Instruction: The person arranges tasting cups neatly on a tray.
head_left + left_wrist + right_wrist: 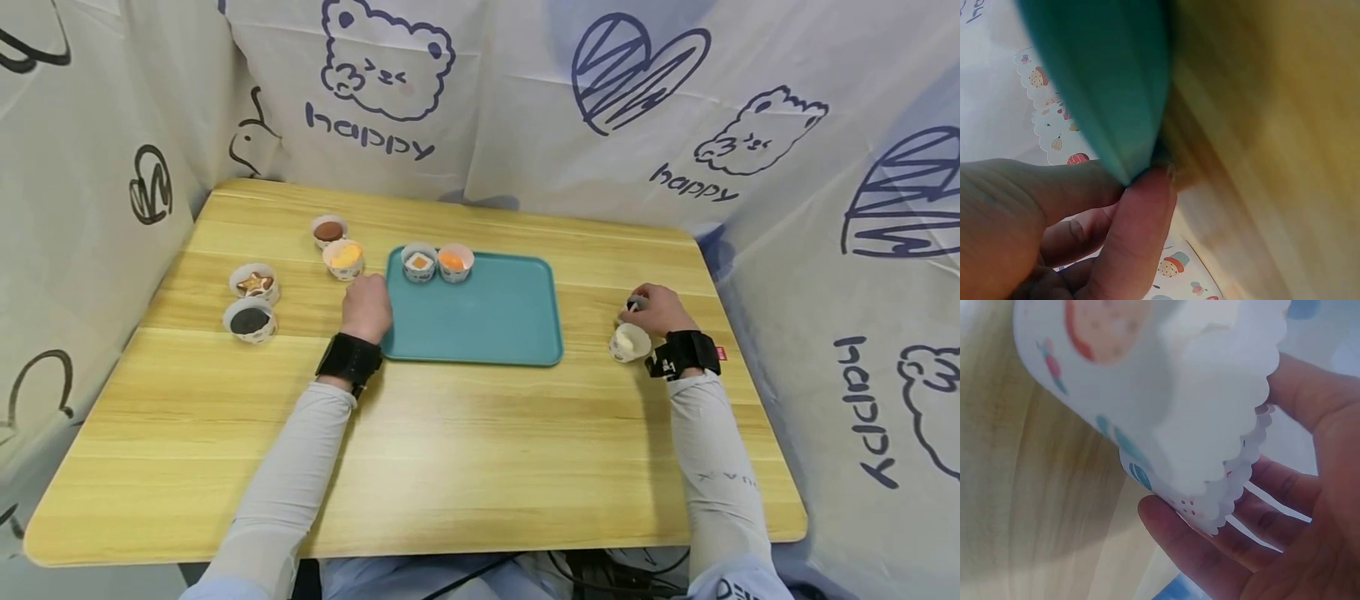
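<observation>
Nearest, right of the frame, we see a white paper cup with cream filling (629,342); just beyond it, the right hand (662,312) grips a patterned white paper cup (634,304), its contents mostly hidden. At centre-left, the left hand (367,308) pinches the left edge of a teal rectangular tray (487,321). Four filled paper cups (250,322) stand left of it; two topped cups (455,263) sit at its far left. We judge the work early: two cups on, six off.

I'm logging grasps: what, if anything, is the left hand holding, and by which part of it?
The left hand pinches the tray by its left edge.
</observation>
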The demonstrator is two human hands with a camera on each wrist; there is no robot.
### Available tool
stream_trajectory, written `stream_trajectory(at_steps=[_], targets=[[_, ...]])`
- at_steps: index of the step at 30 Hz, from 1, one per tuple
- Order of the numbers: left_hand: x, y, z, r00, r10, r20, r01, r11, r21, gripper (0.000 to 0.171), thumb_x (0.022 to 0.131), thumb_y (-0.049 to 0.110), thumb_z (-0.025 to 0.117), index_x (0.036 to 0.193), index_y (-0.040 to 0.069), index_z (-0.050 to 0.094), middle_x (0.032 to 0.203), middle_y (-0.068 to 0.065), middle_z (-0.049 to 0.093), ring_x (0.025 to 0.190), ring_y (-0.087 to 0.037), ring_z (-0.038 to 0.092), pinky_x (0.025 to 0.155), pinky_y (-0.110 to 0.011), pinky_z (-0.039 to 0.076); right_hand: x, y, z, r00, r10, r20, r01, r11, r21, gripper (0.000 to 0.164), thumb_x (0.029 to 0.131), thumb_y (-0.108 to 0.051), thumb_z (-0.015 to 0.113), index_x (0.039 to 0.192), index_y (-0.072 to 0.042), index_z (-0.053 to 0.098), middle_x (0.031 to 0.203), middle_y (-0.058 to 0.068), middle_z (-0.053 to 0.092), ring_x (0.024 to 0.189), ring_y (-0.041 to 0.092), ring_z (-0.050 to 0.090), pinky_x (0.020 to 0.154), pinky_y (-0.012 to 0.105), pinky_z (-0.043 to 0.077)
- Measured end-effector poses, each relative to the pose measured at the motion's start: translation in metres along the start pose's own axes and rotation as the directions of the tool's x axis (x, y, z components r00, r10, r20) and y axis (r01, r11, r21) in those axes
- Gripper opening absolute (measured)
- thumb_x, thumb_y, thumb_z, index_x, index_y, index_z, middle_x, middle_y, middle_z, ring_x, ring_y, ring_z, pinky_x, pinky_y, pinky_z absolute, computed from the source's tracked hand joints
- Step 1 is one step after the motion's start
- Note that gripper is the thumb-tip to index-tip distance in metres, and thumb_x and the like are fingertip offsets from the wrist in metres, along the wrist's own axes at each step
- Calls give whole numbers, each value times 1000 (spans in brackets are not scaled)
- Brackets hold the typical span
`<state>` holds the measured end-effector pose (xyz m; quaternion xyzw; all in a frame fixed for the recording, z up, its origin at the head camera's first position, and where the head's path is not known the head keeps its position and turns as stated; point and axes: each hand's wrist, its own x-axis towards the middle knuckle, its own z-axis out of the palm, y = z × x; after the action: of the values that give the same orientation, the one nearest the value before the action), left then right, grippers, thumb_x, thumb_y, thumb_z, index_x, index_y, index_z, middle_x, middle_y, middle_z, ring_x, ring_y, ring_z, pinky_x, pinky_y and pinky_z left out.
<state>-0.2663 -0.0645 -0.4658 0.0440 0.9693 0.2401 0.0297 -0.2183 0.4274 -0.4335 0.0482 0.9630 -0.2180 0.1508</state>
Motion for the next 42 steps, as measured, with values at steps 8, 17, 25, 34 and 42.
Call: stream_trajectory(at_steps=[8,17,25,34,42], targets=[[-1,-2,-4,1000,-8,1,8,1000,-8,23,96,-8,49,106,-15,68,104,-34,66,98,-49,66,79,-57,58,0,-21,-4,999,-33,-37,32,999,-11,49,100,-23,62,133,10,49,123,32,55,108,46,56,94,57,46],[-1,-5,-5,1000,-18,-15,18,1000,-10,23,96,-7,48,107,-14,68,105,-33,66,97,-48,66,80,-56,58,9,-53,-7,989,-116,-94,114,993,-23,49,97,-21,66,131,11,52,122,34,57,104,47,58,93,58,47],[2,-7,-5,999,-29,14,29,999,-22,22,96,-7,50,109,-13,67,108,-32,66,102,-47,65,83,-55,57,23,-84,-7,982,-160,-100,158,987,-23,49,97,-19,68,132,11,53,122,33,58,107,45,57,96,58,46],[1,-6,-7,999,-41,20,42,999,-33,22,96,-7,51,110,-12,67,109,-33,65,103,-47,65,83,-55,57,44,-123,2,964,-247,-95,245,969,-36,47,95,-18,70,130,11,54,118,31,60,105,43,57,95,55,45],[-3,-3,-3,1000,-28,8,28,999,-32,21,96,-7,52,108,-12,68,106,-33,67,99,-47,66,80,-55,58,55,-150,20,958,-281,-52,281,960,-11,45,95,-16,69,130,9,55,120,29,60,107,41,57,98,53,45]])
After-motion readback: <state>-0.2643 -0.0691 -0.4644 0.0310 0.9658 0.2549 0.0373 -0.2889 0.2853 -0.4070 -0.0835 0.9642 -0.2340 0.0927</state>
